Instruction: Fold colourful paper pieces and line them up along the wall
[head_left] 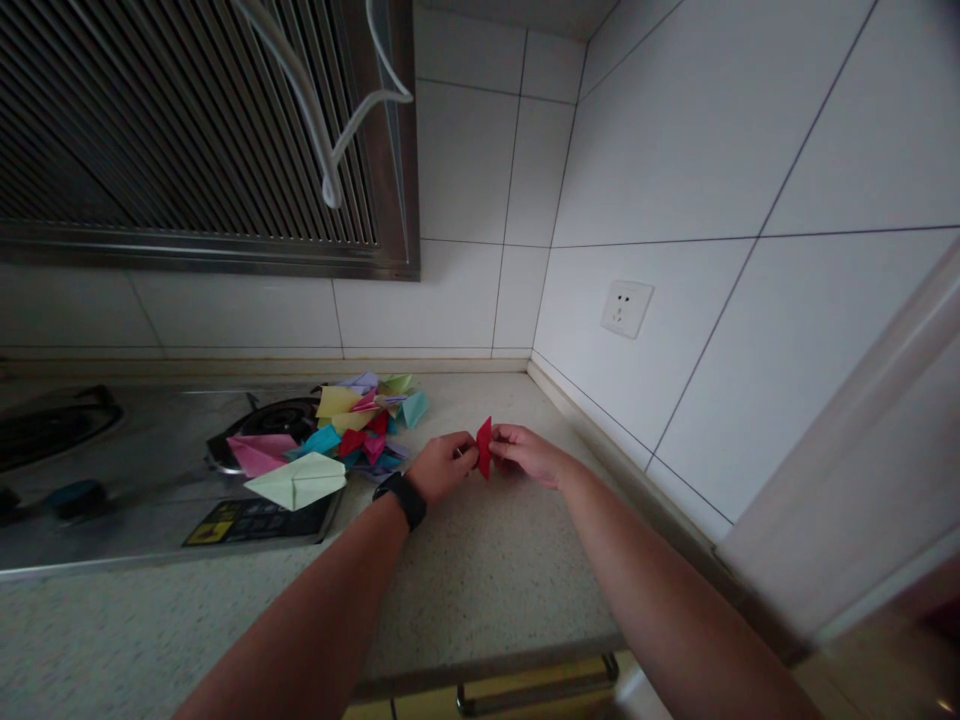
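Head view takes in, biggest first, white tiled walls (pixel 720 120) meeting in a corner ahead of you, and a slatted metal hood (pixel 172 130) at upper left, with a pale cable (pixel 304 85) hanging in front of it. Below spreads your speckled counter (pixel 495 610), with a steel stove (pixel 157 430) set into its left part. Your two bare forearms reach in from the bottom edge over the counter. A loose heap of folded papers (pixel 337 425) lies left of your hands, partly on the stove's right burner and partly on the counter beside it; yellow, pink, blue, purple, green and red pieces overlap. In front of the heap, a pale green plane (pixel 296 482) points left, and a pink plane (pixel 262 453) lies just behind it. Your left hand (pixel 442 468) has its fingers curled and grips the left side of a small red paper; your right hand (pixel 529 455) pinches the same paper from the right between thumb and fingers. On the right wall sits a white socket (pixel 628 308), well beyond your right hand. A black watch (pixel 403 500) circles your left wrist. Smallest is that red paper (pixel 484 448) itself, upright between your hands, over the counter and to the right of the heap; its exact fold is too small to tell.
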